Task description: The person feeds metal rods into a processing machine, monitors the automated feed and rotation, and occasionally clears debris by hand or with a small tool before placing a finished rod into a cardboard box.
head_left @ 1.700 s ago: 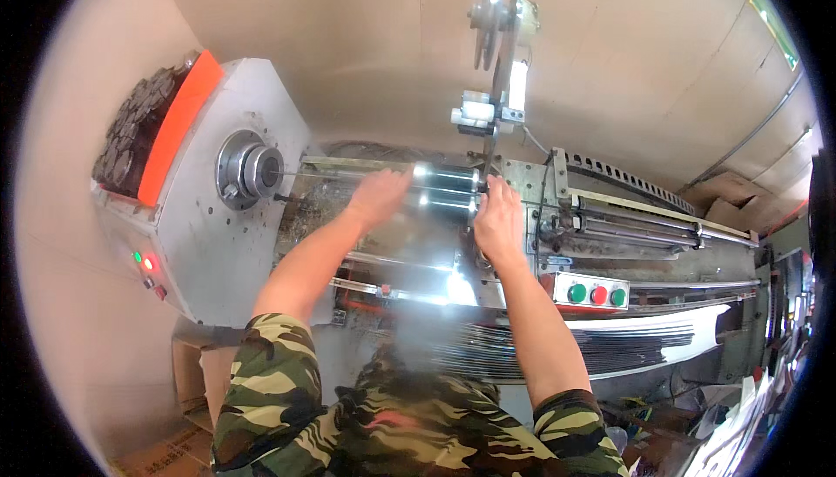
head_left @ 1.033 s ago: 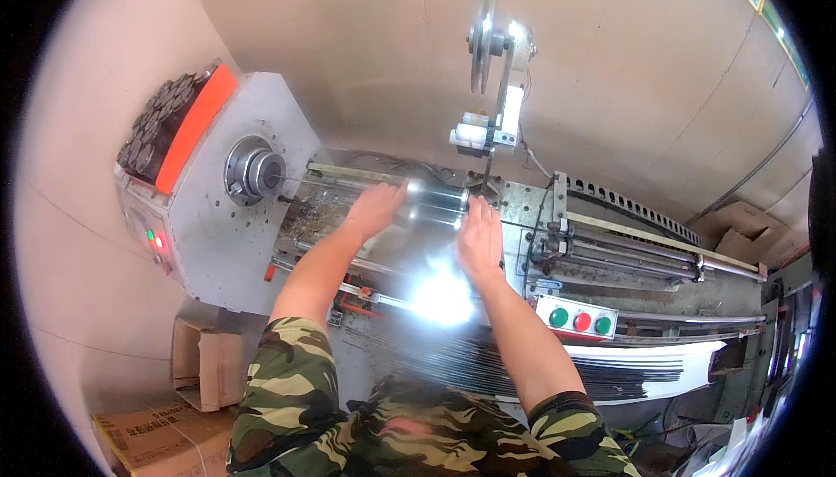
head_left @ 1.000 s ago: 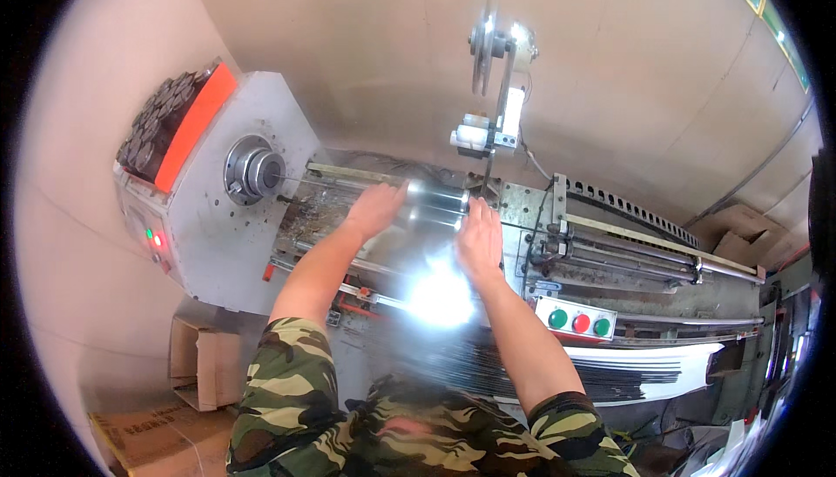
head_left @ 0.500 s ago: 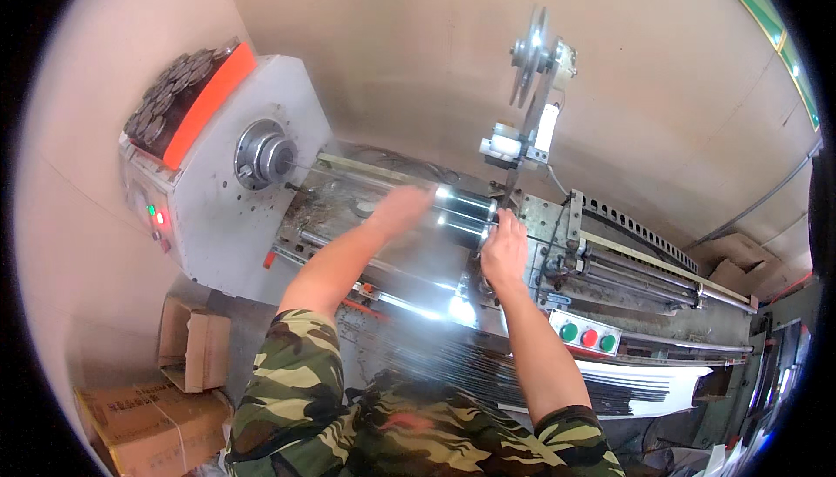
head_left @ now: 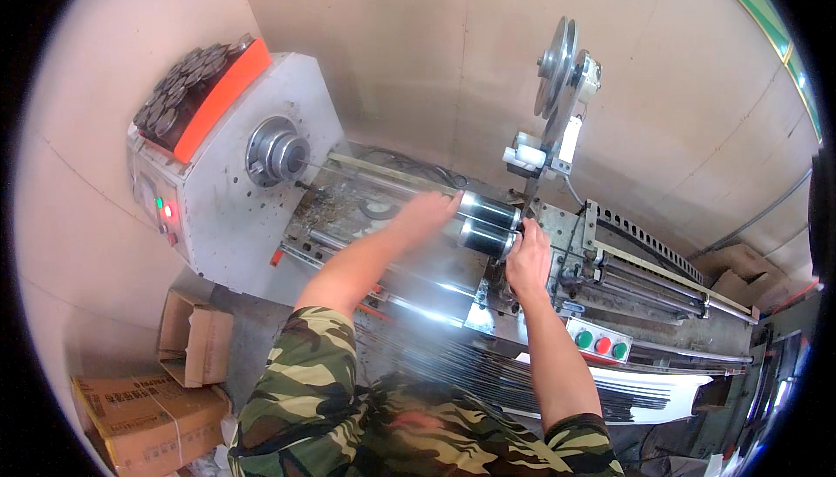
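Two short black rollers with shiny ends, an upper one (head_left: 493, 211) and a lower one (head_left: 484, 238), lie side by side on the machine. My left hand (head_left: 427, 216) is at the left end of the upper roller, its fingers closed and slightly smeared by motion; what they pinch is hidden. At the right ends of the rollers, my right hand (head_left: 529, 258) has its fingers curled together, touching the roller end or a part beside it. A thin rod runs leftward from near my left hand toward the round metal chuck (head_left: 280, 155) on the grey machine housing (head_left: 231, 190).
Above the rollers stands an arm with metal discs (head_left: 557, 68). A button box (head_left: 599, 340) sits right of my right forearm. Several long dark rods (head_left: 522, 377) lie on a white sheet (head_left: 675, 390) in front. Cardboard boxes (head_left: 157, 425) stand lower left; metal discs (head_left: 187, 85) fill an orange-edged tray.
The whole view has shifted, moving the machine right and slightly down in the picture. Both hands remain at the two ends of the rollers, and the left hand looks less blurred.
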Tool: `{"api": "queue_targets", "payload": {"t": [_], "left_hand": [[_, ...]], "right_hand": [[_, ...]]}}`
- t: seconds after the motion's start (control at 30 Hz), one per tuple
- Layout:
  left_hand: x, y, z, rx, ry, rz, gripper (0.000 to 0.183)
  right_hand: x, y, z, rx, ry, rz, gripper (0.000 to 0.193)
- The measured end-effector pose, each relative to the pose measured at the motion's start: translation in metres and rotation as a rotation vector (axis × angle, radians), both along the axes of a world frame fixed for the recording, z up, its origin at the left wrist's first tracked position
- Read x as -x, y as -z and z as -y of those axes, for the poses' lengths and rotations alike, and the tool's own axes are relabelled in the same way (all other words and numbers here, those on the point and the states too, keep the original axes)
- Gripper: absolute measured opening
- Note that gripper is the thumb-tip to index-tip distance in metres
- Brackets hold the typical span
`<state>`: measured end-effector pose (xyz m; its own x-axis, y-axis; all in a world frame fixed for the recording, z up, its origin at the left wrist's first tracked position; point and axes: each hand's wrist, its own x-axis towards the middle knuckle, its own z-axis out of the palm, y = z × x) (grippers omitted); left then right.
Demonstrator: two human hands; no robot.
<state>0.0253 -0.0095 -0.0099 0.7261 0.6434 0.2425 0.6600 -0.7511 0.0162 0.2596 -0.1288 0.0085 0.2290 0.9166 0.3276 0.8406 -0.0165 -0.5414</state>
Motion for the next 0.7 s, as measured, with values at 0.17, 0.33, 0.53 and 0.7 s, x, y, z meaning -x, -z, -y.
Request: {"api": "queue_targets", "payload": {"t": [0.17, 0.33, 0.53, 0.7], "left_hand": [[-0.003, -0.008, -0.002, 0.021, 0.036, -0.044, 0.016], [-0.001, -0.011, -0.002, 0.059, 0.009, -0.064, 0.022], [-0.001, 0.002, -0.009, 0.081, 0.003, -0.113, 0.036], [0.004, 0.013, -0.02, 0.036, 0.012, -0.106, 0.054]], "right_hand": [[-0.004, 0.006, -0.002, 0.03, 0.023, -0.006, 0.039], [0.0, -0.003, -0.001, 0.025, 0.008, 0.022, 0.038], [-0.004, 0.007, -0.004, -0.033, 0.019, 0.084, 0.037], [0.003, -0.002, -0.007, -0.019, 0.03, 0.056, 0.037]]}}
